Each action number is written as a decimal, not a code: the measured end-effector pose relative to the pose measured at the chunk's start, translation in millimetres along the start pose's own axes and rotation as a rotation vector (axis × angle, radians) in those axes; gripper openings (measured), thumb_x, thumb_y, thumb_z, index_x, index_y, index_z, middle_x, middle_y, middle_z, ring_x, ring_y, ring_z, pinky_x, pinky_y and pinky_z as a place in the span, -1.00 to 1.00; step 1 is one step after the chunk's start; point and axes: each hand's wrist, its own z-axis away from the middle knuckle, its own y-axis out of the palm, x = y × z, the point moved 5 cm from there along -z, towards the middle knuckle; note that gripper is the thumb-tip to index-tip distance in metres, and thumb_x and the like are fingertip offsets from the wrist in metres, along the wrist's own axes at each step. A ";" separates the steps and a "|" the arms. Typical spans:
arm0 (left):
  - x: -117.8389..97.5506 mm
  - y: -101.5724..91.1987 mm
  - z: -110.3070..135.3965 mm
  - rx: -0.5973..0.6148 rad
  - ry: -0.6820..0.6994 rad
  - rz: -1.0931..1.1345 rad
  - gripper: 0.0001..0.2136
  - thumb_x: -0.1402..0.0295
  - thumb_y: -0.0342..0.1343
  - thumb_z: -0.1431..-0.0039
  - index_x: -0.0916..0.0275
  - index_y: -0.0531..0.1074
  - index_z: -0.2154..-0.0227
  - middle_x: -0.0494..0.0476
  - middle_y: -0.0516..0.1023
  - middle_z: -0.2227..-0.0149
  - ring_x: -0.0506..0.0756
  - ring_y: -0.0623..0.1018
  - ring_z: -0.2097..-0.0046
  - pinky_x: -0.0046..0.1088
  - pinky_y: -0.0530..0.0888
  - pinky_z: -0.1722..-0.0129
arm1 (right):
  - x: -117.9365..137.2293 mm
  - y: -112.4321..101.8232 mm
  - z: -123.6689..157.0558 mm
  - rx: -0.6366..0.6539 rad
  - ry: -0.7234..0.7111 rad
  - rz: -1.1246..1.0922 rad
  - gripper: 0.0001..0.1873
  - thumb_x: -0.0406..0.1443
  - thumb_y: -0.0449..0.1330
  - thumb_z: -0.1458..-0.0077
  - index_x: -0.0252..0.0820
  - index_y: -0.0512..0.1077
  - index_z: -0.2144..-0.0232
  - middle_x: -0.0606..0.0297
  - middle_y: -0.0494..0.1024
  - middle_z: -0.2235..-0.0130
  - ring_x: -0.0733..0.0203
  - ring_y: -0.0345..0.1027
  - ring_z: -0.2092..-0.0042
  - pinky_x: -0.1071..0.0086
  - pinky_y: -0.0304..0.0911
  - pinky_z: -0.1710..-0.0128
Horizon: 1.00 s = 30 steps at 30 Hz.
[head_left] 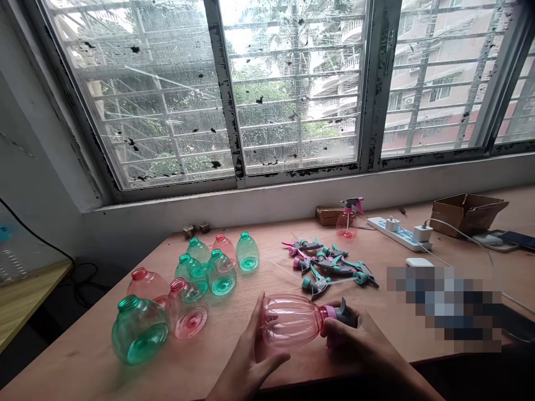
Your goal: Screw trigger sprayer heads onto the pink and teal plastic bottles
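On the table [234, 356], 8 bottles [190, 273] stand topless, 1 bottle [346, 224] fitted; right hand [360, 337] grips pink bottle's [288, 320] sprayer [346, 316], left hand [254, 356] spread.

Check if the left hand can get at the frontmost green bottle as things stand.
Probably yes: the near stretch of tabletop between the left hand and the frontmost green bottle looks unblocked, though that hand is at the base of the pink spray bottle.
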 end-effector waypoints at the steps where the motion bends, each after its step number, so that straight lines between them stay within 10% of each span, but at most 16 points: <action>1: -0.3 -0.4 0.5 0.000 -0.001 -0.011 0.00 0.11 0.33 -0.08 0.09 -0.24 -0.40 0.31 0.37 -0.24 0.32 0.36 -0.26 -0.07 0.08 -0.35 | -0.4 -0.4 -0.2 -0.001 -0.002 -0.002 -0.52 0.02 0.41 0.06 -0.25 0.49 0.28 0.25 0.63 0.46 0.18 0.49 0.47 0.37 0.41 0.44; 9: -1.3 -1.0 2.1 0.022 -0.031 0.059 -0.15 0.05 0.22 -0.16 0.14 -0.09 -0.39 0.24 0.05 -0.42 0.33 0.15 -0.38 -0.14 0.14 -0.35 | -6.1 -2.0 -1.2 0.008 0.019 -0.015 -0.49 0.02 0.41 0.07 -0.25 0.47 0.25 0.24 0.62 0.45 0.16 0.49 0.46 0.33 0.43 0.41; 30: -4.7 -1.0 1.0 -0.022 0.020 -0.067 -0.10 0.20 0.28 -0.15 0.04 -0.19 -0.40 0.23 0.23 -0.35 0.31 0.31 -0.30 -0.06 0.11 -0.35 | -8.2 -3.3 -1.6 0.028 0.016 -0.035 -0.53 -0.03 0.41 0.02 -0.27 0.47 0.22 0.24 0.62 0.45 0.17 0.50 0.45 0.32 0.45 0.39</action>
